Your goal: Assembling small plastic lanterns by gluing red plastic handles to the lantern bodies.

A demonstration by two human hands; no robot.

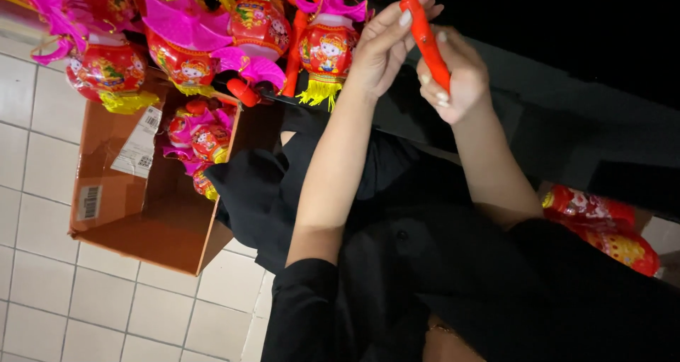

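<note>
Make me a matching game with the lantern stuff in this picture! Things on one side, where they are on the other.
Things:
1. red stick
2. cardboard box
3. hanging lantern
4. white floor tiles

Places:
A. under the box
B. held in the right hand, with the left hand at its top
C. on the floor, open, with lanterns inside
D. up beside the left hand

Pairs: 1-B, 2-C, 3-D, 4-A

box [134, 199] on floor [42, 291] | lanterns [195, 139] in box | hands [418, 57] right of box
</note>
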